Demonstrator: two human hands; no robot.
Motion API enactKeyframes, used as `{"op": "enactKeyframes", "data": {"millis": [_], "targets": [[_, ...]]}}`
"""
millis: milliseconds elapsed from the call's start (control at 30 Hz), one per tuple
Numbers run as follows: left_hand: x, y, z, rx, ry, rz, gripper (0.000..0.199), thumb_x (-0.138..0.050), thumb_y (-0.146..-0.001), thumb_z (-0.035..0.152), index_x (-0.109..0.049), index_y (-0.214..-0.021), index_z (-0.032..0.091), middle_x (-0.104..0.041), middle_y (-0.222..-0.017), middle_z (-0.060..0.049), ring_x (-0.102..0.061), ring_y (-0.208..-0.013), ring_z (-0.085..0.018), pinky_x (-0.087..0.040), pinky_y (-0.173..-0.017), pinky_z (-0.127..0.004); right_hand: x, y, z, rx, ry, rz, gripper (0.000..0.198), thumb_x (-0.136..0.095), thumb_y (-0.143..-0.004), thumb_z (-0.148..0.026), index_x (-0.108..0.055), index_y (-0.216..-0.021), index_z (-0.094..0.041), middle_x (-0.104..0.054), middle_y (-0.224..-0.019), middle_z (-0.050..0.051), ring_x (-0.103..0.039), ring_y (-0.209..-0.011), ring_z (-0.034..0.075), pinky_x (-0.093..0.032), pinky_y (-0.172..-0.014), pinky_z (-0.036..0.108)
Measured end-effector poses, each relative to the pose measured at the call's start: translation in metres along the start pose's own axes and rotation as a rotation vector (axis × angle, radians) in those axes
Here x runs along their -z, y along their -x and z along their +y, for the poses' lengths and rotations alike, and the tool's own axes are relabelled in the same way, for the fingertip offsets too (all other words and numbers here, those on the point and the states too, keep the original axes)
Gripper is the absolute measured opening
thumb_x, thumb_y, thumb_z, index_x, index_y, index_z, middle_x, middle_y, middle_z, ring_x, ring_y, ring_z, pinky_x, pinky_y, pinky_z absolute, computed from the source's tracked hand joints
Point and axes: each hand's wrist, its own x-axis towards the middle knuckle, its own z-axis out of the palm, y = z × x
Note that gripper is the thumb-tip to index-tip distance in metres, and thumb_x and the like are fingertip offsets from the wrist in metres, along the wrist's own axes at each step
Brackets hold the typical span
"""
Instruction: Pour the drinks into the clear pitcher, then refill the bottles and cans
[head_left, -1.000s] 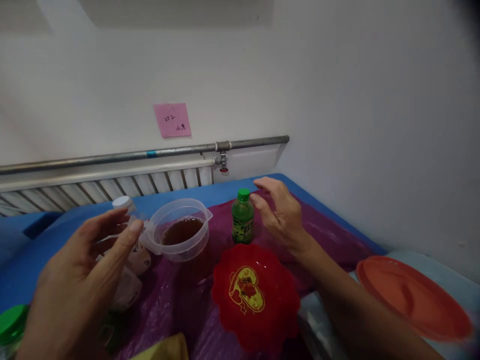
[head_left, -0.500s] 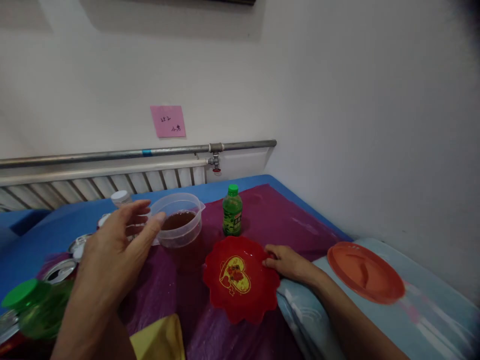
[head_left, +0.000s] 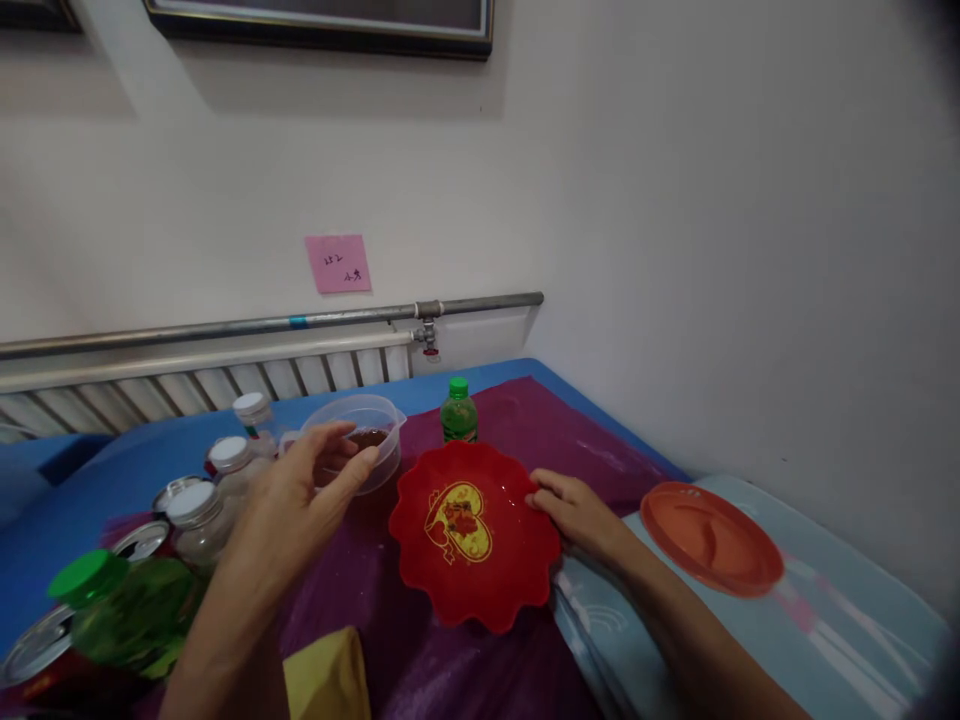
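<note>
red dish (head_left: 480, 560) tilted up since, purple cloth (head_left: 517, 420), white wall (head_left: 675, 200)

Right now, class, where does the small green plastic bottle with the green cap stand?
In the head view, the small green bottle stands upright at the table's far side, just behind the red scalloped plate, right of the clear plastic jug.

Glossy red scalloped plastic dish (head_left: 474, 535) on shiny purple plastic sheet (head_left: 525, 420); clear smooth plastic measuring jug (head_left: 360, 450); matt orange plastic plate (head_left: 709, 535); dull grey metal pipe (head_left: 300, 322); pink paper note (head_left: 338, 263).
</note>
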Motion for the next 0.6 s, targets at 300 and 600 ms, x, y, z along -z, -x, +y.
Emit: {"op": "enactKeyframes", "data": {"millis": [300,600], "targets": [[0.000,-0.001,-0.002,-0.017,-0.016,-0.173,0.051,-0.053,-0.081,0.056,-0.063,-0.114,0.019,-0.071,-0.090,-0.006,-0.067,-0.083,-0.024,-0.052,-0.077,-0.039,0.006,0.021,-0.057,0.214,0.086,0.155,0.014,-0.048,-0.076,-0.035,-0.053,-0.071,-0.023,-0.049,-0.062,-0.005,-0.045,-0.054,0.012,-0.036,-0.048,0.023],[-0.004,-0.006,-0.007,0.116,0.366,-0.318,0.046,-0.065,-0.075,0.054,-0.066,-0.104,0.019,-0.073,-0.092,-0.007,-0.069,-0.091,-0.026,-0.055,-0.070,-0.031,0.009,0.015,-0.088,0.243,0.062,0.136,0.015,-0.051,-0.076,-0.036,-0.055,-0.072,-0.021,-0.052,-0.062,-0.005,-0.048,-0.054,0.011,-0.037,-0.047,0.022]]}}
